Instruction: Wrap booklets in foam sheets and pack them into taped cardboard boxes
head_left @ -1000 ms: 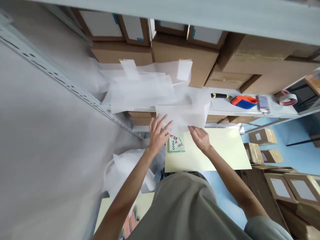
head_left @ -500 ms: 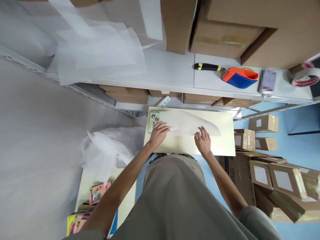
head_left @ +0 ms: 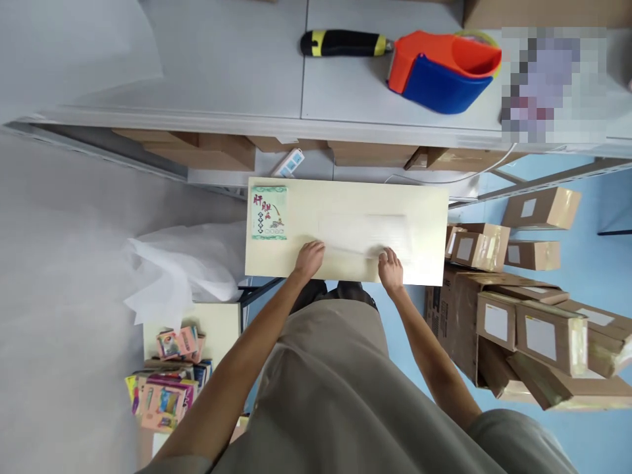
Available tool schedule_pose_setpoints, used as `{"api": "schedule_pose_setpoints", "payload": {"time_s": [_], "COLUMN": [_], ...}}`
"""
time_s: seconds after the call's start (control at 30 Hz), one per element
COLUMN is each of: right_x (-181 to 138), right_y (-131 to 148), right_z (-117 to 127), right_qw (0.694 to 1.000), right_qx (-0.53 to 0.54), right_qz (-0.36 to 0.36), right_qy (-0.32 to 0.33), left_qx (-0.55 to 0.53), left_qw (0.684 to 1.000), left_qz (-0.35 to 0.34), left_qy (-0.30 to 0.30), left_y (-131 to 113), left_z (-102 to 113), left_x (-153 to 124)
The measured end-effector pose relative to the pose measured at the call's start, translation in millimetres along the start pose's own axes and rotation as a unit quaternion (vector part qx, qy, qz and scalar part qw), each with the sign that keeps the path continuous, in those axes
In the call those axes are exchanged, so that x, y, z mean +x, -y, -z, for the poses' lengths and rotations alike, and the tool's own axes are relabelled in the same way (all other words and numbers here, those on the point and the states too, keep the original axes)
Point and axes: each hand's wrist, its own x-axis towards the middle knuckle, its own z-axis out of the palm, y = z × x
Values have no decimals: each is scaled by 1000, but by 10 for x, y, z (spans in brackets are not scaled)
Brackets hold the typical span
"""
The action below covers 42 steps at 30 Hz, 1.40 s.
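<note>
A translucent white foam sheet (head_left: 363, 230), slightly blurred, lies over the pale yellow board (head_left: 422, 263) in front of me. At its near left corner my left hand (head_left: 311, 259) is closed, pinching the edge. My right hand (head_left: 391, 268) grips the near edge further right, its fingers curled. To the left on the board rests a pale green book (head_left: 269, 212) with dark red characters on its cover, apart from both hands.
On the shelf (head_left: 222, 72) above lie a black and yellow utility knife (head_left: 345, 43) and an orange and blue tape dispenser (head_left: 442, 72). Cardboard boxes (head_left: 546, 339) are stacked at the right. White foam sheeting (head_left: 192, 257) hangs at the left, above piled books (head_left: 165, 401).
The sheet has come off the green book, whose cover now shows fully, and lies right of it. My left hand has moved away from the book. The camera view has shifted nearer the shelf.
</note>
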Motion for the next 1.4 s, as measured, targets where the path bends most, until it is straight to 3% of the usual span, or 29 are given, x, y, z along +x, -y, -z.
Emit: {"api": "schedule_pose_setpoints", "payload": {"time_s": [0.27, 0.43, 0.57, 0.67, 0.93, 1.03, 1.17, 1.27, 1.33, 1.4], "right_x": [42, 159, 313, 357, 319, 333, 412, 561, 706, 870], "right_y": [182, 568, 786, 817, 764, 785, 999, 1415, 1803, 2225], "right_z": [-39, 2, -102, -191, -234, -221, -148, -91, -102, -173], "right_qw": [999, 998, 996, 995, 997, 997, 997, 997, 992, 981], "right_qx": [27, 55, 56, 46, 30, 33, 50, 72, 97, 130], "right_qz": [-29, 8, -35, -59, -44, -58, -46, 12, 61, 103], "right_qy": [12, 34, 61, 60, 50, 50, 27, 31, 57, 98], "left_qx": [-23, -23, -35, -46, -68, -102, -123, -122, -132, -146], "left_qw": [999, 999, 999, 998, 997, 995, 983, 950, 927, 914], "left_qz": [16, -26, 23, 54, 35, 20, 86, 224, 308, 349], "left_qy": [26, 4, -3, -1, 24, 11, -104, -179, -171, -147], "left_y": [76, -352, -595, -574, -470, -251, 498, 1189, 1554, 1787], "left_z": [-126, -196, -326, -376, -311, -158, 227, 545, 698, 777], "left_x": [-76, 133, 333, 356, 356, 347, 164, -32, -115, -138]}}
